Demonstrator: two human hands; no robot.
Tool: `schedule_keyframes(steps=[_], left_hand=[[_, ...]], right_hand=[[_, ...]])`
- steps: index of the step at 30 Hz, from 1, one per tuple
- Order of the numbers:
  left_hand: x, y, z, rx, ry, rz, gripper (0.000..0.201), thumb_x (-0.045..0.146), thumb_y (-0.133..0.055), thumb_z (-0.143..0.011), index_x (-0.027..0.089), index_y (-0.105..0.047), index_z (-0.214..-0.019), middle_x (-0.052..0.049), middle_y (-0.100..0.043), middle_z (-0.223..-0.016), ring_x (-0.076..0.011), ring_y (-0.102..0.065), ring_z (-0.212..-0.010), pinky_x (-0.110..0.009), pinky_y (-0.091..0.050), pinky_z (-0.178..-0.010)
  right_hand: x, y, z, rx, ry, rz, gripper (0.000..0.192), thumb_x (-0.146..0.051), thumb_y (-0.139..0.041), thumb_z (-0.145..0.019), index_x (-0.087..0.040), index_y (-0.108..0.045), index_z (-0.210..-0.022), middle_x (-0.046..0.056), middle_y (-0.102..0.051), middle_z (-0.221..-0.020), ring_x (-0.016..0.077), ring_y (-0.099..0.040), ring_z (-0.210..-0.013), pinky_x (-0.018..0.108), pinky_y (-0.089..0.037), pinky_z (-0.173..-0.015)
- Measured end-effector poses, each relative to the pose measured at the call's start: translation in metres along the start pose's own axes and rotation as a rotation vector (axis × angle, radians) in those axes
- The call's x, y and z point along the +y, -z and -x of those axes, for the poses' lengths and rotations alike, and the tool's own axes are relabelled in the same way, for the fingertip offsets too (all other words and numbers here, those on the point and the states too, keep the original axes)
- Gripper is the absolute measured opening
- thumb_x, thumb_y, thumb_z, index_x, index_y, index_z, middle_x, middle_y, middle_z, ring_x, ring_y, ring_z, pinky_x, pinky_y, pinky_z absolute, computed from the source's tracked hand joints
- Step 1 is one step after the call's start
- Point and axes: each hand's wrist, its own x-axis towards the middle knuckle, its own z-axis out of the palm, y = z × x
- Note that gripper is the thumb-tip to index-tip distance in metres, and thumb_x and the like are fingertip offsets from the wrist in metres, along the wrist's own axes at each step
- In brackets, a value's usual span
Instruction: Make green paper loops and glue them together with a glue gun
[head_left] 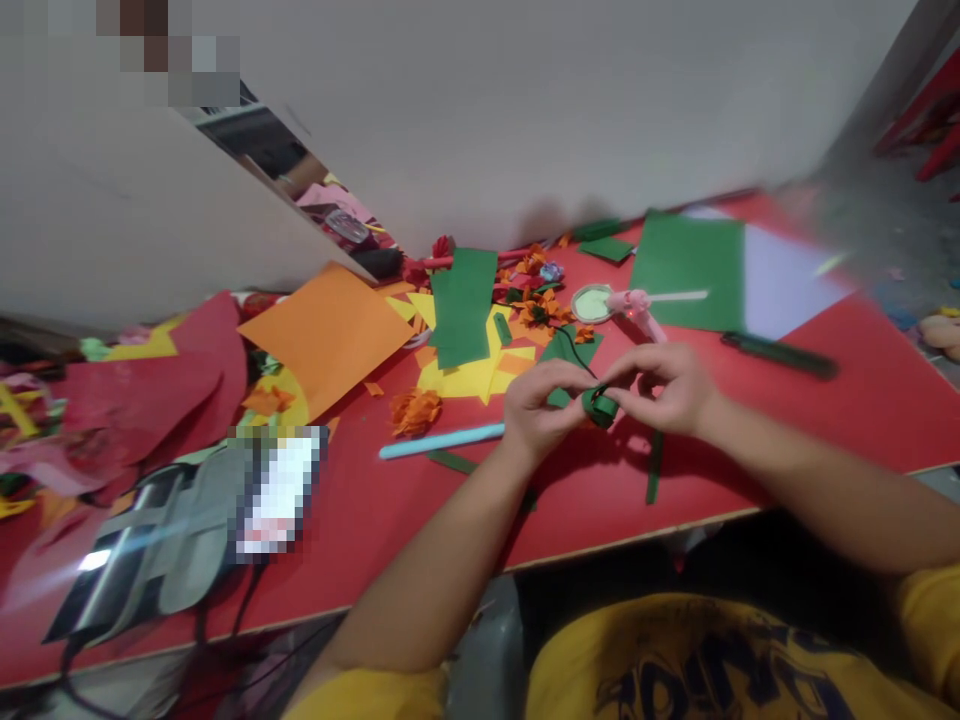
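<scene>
Both hands are pinching a rolled-up green paper strip (600, 405) just above the red table (825, 420), left hand (541, 405) and right hand (664, 388) closed on it. A light blue pen (442, 440) lies just left of them.

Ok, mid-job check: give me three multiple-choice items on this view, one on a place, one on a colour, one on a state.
1. Where is the light blue stick?
A. on the table left of the left hand
B. on the orange sheet
C. in the right hand

2. What colour is the strip both hands curl?
A. yellow
B. green
C. pink

3. How is the strip held?
A. lying flat, untouched
B. pinched between both hands
C. pressed under one palm

Answers: A, it lies on the red table beside the left hand; B, the paper strip is dark green; B, left hand and right hand both grip it.
</scene>
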Motion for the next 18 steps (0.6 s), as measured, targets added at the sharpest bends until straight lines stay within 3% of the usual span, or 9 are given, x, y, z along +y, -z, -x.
schedule_keyframes(steps=[8, 13, 18], left_hand=[[-0.0064, 0.0028, 0.0055, -0.001, 0.031, -0.004, 0.014, 0.039, -0.089, -0.096, 0.026, -0.089, -0.097, -0.007, -0.086, -0.086, -0.0185, -0.08, -0.075, -0.029, -0.064, -0.069], [-0.0043, 0.0063, 0.002, -0.035, -0.024, 0.003, 0.008, 0.033, -0.088, -0.097, 0.028, -0.09, -0.102, -0.006, -0.087, -0.089, -0.0179, -0.081, -0.077, -0.028, -0.063, -0.069], [-0.0016, 0.006, 0.0013, -0.025, -0.019, -0.02, 0.007, 0.032, -0.088, -0.097, 0.025, -0.088, -0.096, -0.006, -0.085, -0.085, -0.0178, -0.08, -0.074, -0.028, -0.063, -0.069]], right_hand=[[-0.0058, 0.0013, 0.0003, 0.021, -0.061, -0.018, 0.014, -0.038, -0.083, -0.093, -0.024, -0.086, -0.095, 0.001, -0.079, -0.071, 0.0161, -0.07, -0.06, 0.032, -0.061, -0.057], [-0.0058, 0.0007, 0.0008, 0.014, -0.086, -0.114, 0.019, -0.039, -0.085, -0.094, -0.021, -0.081, -0.092, 0.002, -0.08, -0.075, 0.0141, -0.071, -0.059, 0.026, -0.053, -0.05], [-0.0047, 0.008, -0.0025, 0.079, 0.133, 0.009, 0.013, -0.024, -0.077, -0.096, -0.02, -0.078, -0.108, -0.003, -0.072, -0.072, 0.0106, -0.059, -0.054, 0.025, -0.051, -0.053]])
